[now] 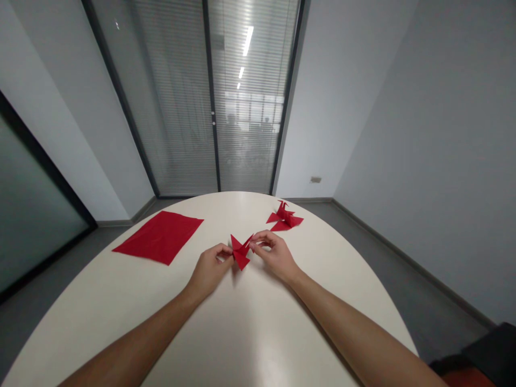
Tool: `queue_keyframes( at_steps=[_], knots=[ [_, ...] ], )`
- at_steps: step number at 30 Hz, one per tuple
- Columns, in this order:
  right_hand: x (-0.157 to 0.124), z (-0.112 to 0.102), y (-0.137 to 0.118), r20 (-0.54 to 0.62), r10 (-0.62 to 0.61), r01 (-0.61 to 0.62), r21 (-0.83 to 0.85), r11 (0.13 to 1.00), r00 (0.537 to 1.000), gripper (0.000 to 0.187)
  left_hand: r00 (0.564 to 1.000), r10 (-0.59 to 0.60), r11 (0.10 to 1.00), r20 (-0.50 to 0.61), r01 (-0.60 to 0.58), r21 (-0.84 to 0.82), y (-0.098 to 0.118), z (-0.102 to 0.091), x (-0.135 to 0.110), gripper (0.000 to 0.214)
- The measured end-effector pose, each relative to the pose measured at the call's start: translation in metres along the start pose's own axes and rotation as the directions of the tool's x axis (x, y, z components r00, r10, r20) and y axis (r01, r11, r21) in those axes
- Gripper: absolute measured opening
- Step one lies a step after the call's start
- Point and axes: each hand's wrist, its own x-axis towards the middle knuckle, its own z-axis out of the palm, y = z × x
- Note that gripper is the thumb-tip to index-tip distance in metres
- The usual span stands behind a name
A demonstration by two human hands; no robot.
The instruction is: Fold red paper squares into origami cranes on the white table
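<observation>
A small folded piece of red paper (241,251) is held just above the white round table (226,333), near its middle. My left hand (209,269) pinches its left side with fingers closed. My right hand (272,252) pinches its right tip, fingers curled together. Both forearms reach in from the bottom of the view.
A flat stack of red paper sheets (160,236) lies on the table to the left. Finished red folded paper figures (284,217) sit at the far right of the table. Behind are a glass door with blinds (213,97) and grey walls. A dark object (479,360) is at bottom right.
</observation>
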Motion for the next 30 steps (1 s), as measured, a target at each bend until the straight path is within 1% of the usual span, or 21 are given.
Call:
queue_keyframes(
  at_steps=[6, 12, 15, 19, 23, 26, 30],
  knots=[
    [0.0, 0.001, -0.003, -0.047, -0.025, 0.024, -0.029, 0.999, 0.999, 0.017, 1.0, 0.002, 1.0, 0.027, -0.002, 0.001, 0.0, 0.0, -0.001, 0.017],
    [0.001, 0.001, -0.002, -0.089, -0.003, 0.006, 0.034, 0.999, 0.996, 0.022, 1.0, 0.014, 1.0, 0.02, -0.014, -0.014, 0.003, -0.001, -0.001, 0.016],
    [0.0, 0.001, -0.003, -0.078, -0.006, 0.008, 0.022, 1.0, 0.997, 0.02, 1.0, 0.005, 1.0, 0.017, -0.005, -0.001, 0.004, -0.001, -0.001, 0.017],
    [0.0, 0.0, -0.007, -0.068, -0.044, 0.04, -0.054, 0.998, 0.997, 0.015, 0.999, 0.028, 0.999, 0.017, -0.028, 0.028, 0.0, -0.001, -0.001, 0.016],
    [-0.002, 0.0, -0.012, -0.021, -0.051, 0.048, -0.116, 0.992, 0.998, 0.015, 0.998, 0.054, 0.998, 0.019, -0.055, 0.039, -0.004, -0.001, -0.001, 0.016],
    [-0.002, 0.0, -0.014, 0.011, -0.048, 0.048, -0.12, 0.992, 0.999, 0.016, 0.998, 0.054, 0.998, 0.022, -0.055, 0.038, -0.004, -0.001, -0.001, 0.018],
    [-0.002, 0.0, -0.011, 0.016, -0.039, 0.04, -0.112, 0.993, 0.999, 0.016, 0.998, 0.058, 0.997, 0.018, -0.059, 0.043, -0.005, -0.001, -0.001, 0.017]
  ],
)
